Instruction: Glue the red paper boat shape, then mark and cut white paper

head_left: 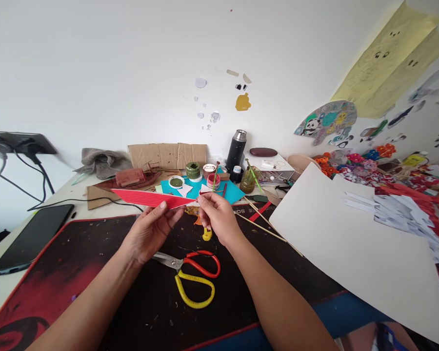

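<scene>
Over the mat (pixel 139 312), beyond the scissors (pixel 179 265), the left hand (pixel 149 234) grips the red card (pixel 146 197); the right hand (pixel 217 217) seems to pinch its right end. Working that end looks the current step, calling next for 2 steady grips.

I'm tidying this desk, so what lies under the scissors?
The dark desk mat lies under the scissors, showing through both handle loops. Anything directly beneath the metal is covered, and the left hand hides the blade tips.
</scene>
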### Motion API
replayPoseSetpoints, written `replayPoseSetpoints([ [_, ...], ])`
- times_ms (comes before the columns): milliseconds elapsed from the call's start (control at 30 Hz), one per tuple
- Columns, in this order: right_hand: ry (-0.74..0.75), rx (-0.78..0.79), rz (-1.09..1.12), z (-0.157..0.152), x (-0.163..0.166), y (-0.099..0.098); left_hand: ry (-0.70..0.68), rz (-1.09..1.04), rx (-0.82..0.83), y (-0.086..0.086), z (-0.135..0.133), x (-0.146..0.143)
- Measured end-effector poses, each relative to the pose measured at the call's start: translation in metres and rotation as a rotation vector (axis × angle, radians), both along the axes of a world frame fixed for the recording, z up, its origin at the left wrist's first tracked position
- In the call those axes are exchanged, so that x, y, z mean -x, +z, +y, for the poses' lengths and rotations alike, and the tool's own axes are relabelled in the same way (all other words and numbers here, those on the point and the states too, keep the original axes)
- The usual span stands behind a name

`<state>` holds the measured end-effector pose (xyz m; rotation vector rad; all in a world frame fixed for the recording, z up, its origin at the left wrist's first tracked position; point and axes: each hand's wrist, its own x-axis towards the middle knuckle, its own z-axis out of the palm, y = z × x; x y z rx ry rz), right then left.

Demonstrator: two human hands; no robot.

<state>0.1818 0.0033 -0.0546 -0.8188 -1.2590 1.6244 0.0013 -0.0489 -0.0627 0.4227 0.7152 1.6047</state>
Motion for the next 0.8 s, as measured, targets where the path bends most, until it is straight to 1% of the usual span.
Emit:
replayPoseSetpoints([
  [167,-0.032,-0.018,-0.011,0.0005,-0.0006,0.0004,0.006,0.044,-0.022,-0.0017,0.0,0.0008],
  [267,-0.03,-0.051,-0.039,0.0004,-0.0001,-0.0005,-0.001,0.073,-0.04,-0.003,-0.001,0.0],
  [467,-0.035,-0.055,-0.079,-0.0003,0.0001,-0.0004,-0.026,0.123,-0.053,-0.003,-0.0032,-0.0016],
  [800,-0.079,-0.042,-0.091,0.0008,-0.002,-0.0021,-0.031,0.106,-0.026,-0.0011,-0.0041,-0.0035],
])
